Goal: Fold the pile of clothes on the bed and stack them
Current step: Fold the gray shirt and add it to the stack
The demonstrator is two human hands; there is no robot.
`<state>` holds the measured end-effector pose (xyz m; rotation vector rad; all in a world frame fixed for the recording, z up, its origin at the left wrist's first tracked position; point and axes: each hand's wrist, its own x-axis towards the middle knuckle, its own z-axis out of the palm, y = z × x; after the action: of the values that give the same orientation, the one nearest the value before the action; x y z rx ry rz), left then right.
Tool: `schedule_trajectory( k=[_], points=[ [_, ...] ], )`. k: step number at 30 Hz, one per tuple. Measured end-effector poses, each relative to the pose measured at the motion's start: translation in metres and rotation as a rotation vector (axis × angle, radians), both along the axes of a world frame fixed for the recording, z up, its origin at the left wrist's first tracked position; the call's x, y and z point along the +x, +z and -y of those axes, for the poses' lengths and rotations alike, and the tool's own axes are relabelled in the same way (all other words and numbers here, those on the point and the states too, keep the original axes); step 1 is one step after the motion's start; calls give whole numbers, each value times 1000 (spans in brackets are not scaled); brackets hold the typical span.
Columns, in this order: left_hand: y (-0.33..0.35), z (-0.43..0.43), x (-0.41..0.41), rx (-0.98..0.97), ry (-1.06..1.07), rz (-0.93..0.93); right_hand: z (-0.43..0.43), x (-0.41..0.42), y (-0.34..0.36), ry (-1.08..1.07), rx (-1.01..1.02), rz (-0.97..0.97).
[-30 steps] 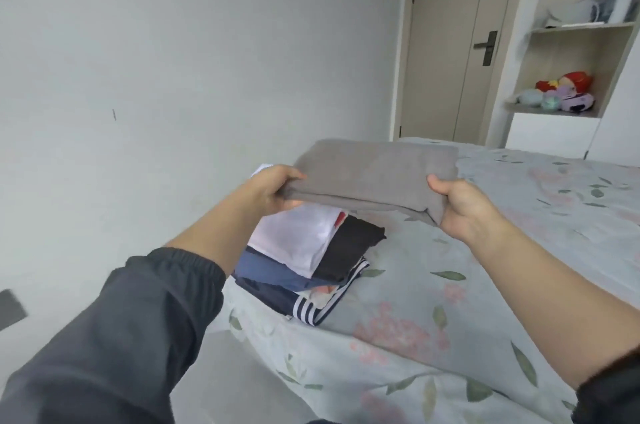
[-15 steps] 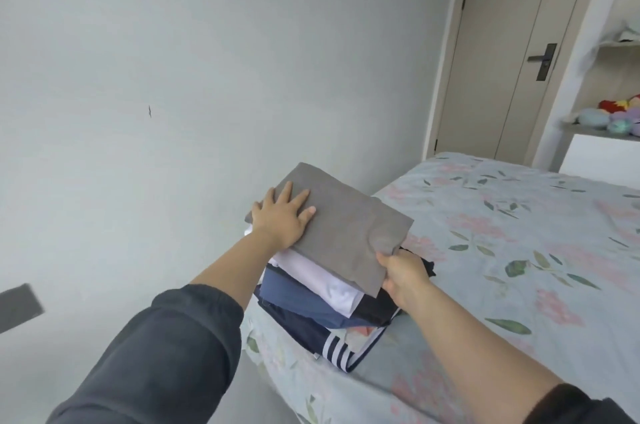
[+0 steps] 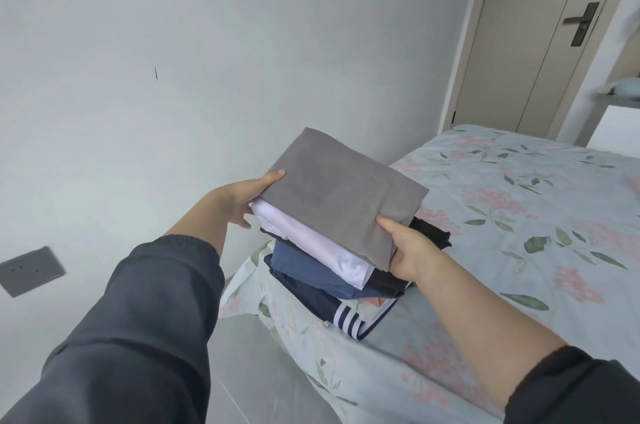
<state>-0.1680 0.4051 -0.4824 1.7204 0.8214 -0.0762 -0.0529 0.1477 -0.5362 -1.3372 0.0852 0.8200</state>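
Note:
A folded grey garment (image 3: 341, 193) lies on top of a stack of folded clothes at the near left corner of the bed (image 3: 512, 250). Under it sit a white piece (image 3: 322, 248), a blue piece (image 3: 304, 267), a black piece (image 3: 431, 233) and a navy one with white stripes (image 3: 346, 318). My left hand (image 3: 247, 196) grips the stack's left side, thumb on the grey garment's edge. My right hand (image 3: 405, 248) holds the stack's near right corner, thumb on top of the grey garment and fingers underneath.
The bed has a pale floral sheet and runs away to the right. A grey wall stands close on the left with a socket plate (image 3: 31, 271). A beige door (image 3: 540, 35) and a shelf unit are at the far right.
My left hand went from lying flat on the grey garment to gripping the stack's left side. The grey garment now sits squarer on the stack. The view shifted left.

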Motion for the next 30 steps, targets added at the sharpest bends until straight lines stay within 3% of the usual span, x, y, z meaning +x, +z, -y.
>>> schedule_trajectory(
  k=[4,10,15,25,28,30],
  points=[
    [13,3,3,137,18,-23,-5,0,5,58,64,-14],
    [19,8,-1,-86,38,-1,-9,-2,11,97,165,11],
    [37,18,8,-21,148,24,-18,2,29,-14,112,123],
    [51,32,38,25,197,106,-4,24,49,-94,118,149],
    [39,41,47,110,171,-24,2,25,28,-41,11,116],
    [36,46,55,450,128,-96,5,24,15,5,-74,106]
  ],
)
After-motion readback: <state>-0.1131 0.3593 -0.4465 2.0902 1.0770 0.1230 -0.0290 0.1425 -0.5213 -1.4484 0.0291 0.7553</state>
